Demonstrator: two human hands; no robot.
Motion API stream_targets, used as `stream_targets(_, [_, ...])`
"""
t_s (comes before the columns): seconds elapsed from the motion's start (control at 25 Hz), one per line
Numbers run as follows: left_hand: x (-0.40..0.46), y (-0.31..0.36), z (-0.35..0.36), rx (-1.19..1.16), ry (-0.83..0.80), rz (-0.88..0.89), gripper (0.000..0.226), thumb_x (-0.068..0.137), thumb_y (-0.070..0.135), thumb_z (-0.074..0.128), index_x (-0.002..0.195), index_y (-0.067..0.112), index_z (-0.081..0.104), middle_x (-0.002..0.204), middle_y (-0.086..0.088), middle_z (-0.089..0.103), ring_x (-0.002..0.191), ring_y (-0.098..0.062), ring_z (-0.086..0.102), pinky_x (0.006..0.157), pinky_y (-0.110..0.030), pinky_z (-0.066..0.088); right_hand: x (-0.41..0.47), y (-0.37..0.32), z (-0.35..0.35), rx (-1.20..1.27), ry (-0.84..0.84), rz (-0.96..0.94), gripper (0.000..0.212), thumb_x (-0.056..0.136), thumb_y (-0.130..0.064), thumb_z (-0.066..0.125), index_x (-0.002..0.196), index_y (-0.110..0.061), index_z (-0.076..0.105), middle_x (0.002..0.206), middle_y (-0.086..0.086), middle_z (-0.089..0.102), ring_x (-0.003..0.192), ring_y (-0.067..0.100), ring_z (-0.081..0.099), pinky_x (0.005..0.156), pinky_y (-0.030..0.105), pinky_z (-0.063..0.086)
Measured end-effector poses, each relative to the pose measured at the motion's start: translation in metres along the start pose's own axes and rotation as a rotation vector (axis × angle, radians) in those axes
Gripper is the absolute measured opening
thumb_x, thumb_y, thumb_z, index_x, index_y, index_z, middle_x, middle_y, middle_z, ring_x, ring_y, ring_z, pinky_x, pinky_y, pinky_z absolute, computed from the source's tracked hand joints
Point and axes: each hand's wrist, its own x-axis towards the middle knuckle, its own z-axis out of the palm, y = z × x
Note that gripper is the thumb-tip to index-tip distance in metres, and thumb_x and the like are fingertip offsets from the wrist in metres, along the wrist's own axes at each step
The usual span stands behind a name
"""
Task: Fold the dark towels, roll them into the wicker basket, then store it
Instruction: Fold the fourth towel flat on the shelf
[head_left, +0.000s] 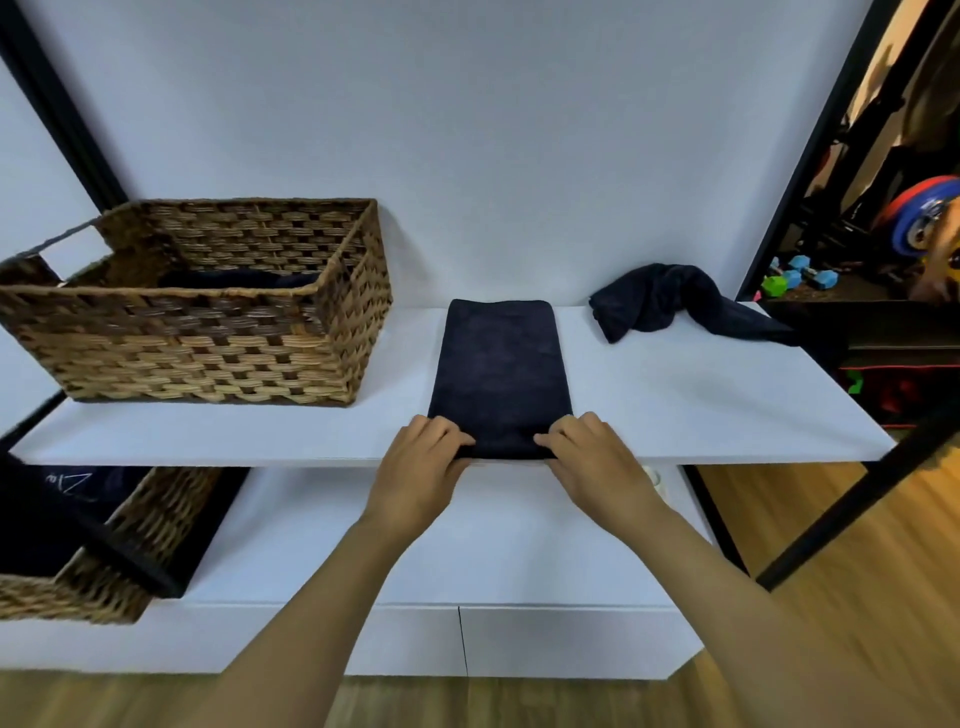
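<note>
Here, your left hand (422, 457) and right hand (584, 452) pinch the folded towel's (501, 374) near corners, right of the wicker basket (208, 343), ready for rolling.

Lower basket (104, 561) cut off, blurred

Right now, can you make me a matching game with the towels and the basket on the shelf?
Things:
1. folded towel
2. crumpled towel
3. wicker basket
4. left hand

Places or states:
A. bunched up at the shelf's right end
B. stands at the shelf's left end
C. lying flat in the middle of the shelf
D. gripping the near left corner of a towel

Pairs: 1-C, 2-A, 3-B, 4-D
</note>
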Motion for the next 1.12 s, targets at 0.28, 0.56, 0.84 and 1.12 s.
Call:
stream_targets(0.28, [0.025,0.005,-0.022,-0.138,-0.101,-0.325,0.019,0.108,0.025,0.041,0.094,0.022,0.055,0.085,0.001,0.063,0.082,-0.022,0.049,0.092,-0.038,0.039,0.019,0.006,-0.022,0.460,-0.143,0.444,0.022,0.103,-0.032,0.052,0.119,-0.025,0.065,0.102,-0.003,0.062,0.096,0.015,0.058,0.086,0.030,0.048])
stream_targets(0.56, [0.013,-0.015,-0.016,-0.174,-0.143,-0.098,0.036,0.090,0.051,0.069,0.112,0.023,0.063,0.101,0.015,0.056,0.094,-0.008,0.044,0.089,-0.035,0.041,0.013,0.007,-0.018,0.471,-0.108,0.461,0.011,0.103,-0.032,0.052,0.108,-0.030,0.061,0.093,-0.006,0.057,0.089,0.014,0.055,0.076,0.026,0.045])
stream_targets(0.84, [0.017,-0.003,-0.026,-0.299,-0.128,-0.343,0.030,0.103,0.040,0.053,0.090,0.017,0.066,0.074,0.007,0.062,0.075,-0.018,0.058,0.080,-0.037,0.041,0.022,-0.002,-0.022,0.492,-0.146,0.532,0.012,0.101,-0.029,0.051,0.095,-0.027,0.061,0.079,-0.005,0.063,0.078,0.019,0.059,0.074,0.037,0.052])
stream_targets(1.12, [0.034,0.015,-0.025,-0.125,-0.169,-0.498,0.017,0.104,0.040,0.049,0.099,0.024,0.052,0.080,0.007,0.065,0.074,-0.019,0.059,0.080,-0.037,0.044,0.034,-0.010,-0.028,0.366,-0.225,0.574,0.011,0.099,-0.027,0.052,0.091,-0.023,0.060,0.077,-0.006,0.065,0.073,0.018,0.058,0.083,0.038,0.047])
